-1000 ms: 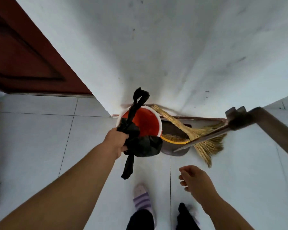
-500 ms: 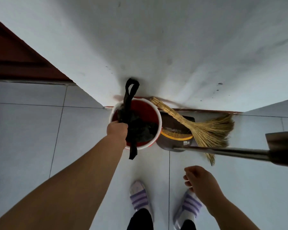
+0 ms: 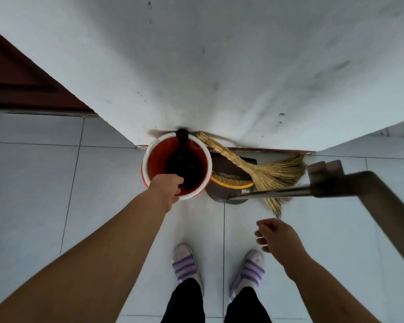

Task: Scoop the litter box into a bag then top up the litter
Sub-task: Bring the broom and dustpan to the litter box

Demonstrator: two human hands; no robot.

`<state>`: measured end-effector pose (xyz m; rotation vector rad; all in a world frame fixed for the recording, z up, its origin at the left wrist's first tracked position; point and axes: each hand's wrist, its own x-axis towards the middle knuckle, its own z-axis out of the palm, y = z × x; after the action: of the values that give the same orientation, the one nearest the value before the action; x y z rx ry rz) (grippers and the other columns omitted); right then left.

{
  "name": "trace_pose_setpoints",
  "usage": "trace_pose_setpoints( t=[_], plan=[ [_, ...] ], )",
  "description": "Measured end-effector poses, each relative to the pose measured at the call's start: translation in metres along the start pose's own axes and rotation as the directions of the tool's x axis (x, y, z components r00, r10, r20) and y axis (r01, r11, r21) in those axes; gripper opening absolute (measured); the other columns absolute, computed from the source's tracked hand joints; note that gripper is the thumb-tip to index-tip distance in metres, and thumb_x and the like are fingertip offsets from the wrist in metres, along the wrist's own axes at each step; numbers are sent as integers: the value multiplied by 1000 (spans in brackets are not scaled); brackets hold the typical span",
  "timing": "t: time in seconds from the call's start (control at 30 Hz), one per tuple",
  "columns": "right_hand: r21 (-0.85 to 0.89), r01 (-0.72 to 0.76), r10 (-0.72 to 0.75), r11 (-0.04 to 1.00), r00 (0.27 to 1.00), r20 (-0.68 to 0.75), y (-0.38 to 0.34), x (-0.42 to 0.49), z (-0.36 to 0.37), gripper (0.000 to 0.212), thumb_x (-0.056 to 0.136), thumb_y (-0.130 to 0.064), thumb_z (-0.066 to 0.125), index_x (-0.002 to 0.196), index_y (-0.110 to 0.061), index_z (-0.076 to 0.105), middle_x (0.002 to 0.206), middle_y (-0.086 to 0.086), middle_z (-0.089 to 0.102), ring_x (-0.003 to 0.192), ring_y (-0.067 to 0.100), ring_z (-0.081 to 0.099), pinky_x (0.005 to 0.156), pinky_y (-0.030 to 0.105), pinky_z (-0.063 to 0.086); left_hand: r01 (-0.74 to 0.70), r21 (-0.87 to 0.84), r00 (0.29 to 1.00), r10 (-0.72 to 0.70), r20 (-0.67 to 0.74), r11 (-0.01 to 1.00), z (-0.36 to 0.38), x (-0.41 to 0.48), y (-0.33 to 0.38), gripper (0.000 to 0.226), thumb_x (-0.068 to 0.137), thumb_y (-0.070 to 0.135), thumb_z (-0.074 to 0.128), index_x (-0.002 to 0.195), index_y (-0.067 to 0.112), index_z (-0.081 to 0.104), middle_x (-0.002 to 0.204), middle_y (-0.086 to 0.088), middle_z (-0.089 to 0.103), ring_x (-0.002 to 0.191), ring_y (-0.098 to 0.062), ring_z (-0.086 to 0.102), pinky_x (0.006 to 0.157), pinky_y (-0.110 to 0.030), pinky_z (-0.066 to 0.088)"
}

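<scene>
A red bucket with a white rim (image 3: 147,159) stands on the tiled floor against the white wall. A black plastic bag (image 3: 184,169) lies inside it, and one dark end hangs over the far rim. My left hand (image 3: 166,186) is at the bucket's near rim, with its fingers curled down onto the bag's near edge. My right hand (image 3: 278,236) hangs loosely curled over the floor in front of my right foot and holds nothing. No litter box or scoop is in view.
A straw broom (image 3: 278,173) lies across a dark dustpan (image 3: 229,185) just right of the bucket. The dustpan's long handle (image 3: 341,183) juts toward me on the right. A dark red door (image 3: 14,78) is at the left. My two slippered feet (image 3: 184,264) stand below.
My left hand has lowered the black bag from above the bucket down into it. The bag's dangling tail no longer hangs below my hand. The right hand has barely moved.
</scene>
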<state>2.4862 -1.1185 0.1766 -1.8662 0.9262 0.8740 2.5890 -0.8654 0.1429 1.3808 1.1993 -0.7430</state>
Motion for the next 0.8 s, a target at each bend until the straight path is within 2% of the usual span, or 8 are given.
trace_pose_setpoints(
  t=[0.23,0.3,0.37,0.47,0.57,0.67,0.77,0.8],
  plan=[
    [106,-25,24,994,1000,14,-2,-15,-47,13,97,-9,50,97,0,61,82,12,62,65,19,56,55,24,47,-6,-24,997,7,79,1000,20,-54,-38,39,94,7,59,131,10,47,128,-13,54,109,-26,60,93,-40,53],
    [72,-29,26,997,999,45,5,-11,-63,18,96,-17,52,97,-2,62,80,7,63,67,20,58,60,32,51,-28,-54,996,32,80,998,29,-76,-47,40,93,6,59,131,9,47,125,-13,56,106,-25,61,84,-36,54],
    [51,26,-29,998,997,75,11,-5,-84,21,95,-23,51,101,-8,64,81,2,66,75,22,63,71,39,54,-59,-92,995,67,77,994,43,-102,-53,37,95,7,60,129,10,47,124,-14,58,108,-27,62,86,-38,54],
    [-37,142,-135,989,981,136,8,-10,-120,15,97,-13,49,89,-12,62,80,8,65,74,21,61,69,34,51,-154,-174,983,169,70,973,69,-144,-61,27,96,12,60,122,10,54,119,-14,63,106,-28,65,86,-37,57],
    [-115,241,-215,964,955,207,8,-14,-156,14,96,-14,51,99,-9,63,88,11,69,79,21,64,72,33,54,-259,-182,965,264,4,949,107,-180,-76,20,97,11,59,117,8,61,111,-13,66,96,-23,66,66,-25,59],
    [-197,287,-240,937,943,229,9,-6,-181,13,97,-15,50,99,-13,63,92,9,68,84,21,65,77,33,56,-215,-259,976,213,-33,942,146,-191,-100,20,97,11,58,117,7,60,103,-9,65,99,-27,65,80,-37,58],
    [-245,306,-251,920,940,230,10,7,-198,13,96,-14,51,92,-18,62,92,10,68,89,24,66,80,35,57,-175,-272,985,168,-47,946,174,-185,-122,32,97,15,59,127,9,53,101,-3,62,90,-19,63,67,-29,53],
    [-254,304,-246,918,940,235,11,13,-201,13,96,-15,51,90,-20,62,92,9,69,90,25,67,80,35,57,-190,-236,982,181,-61,953,179,-182,-128,36,96,17,61,131,10,51,101,-2,61,90,-17,62,69,-29,52]
  ],
)
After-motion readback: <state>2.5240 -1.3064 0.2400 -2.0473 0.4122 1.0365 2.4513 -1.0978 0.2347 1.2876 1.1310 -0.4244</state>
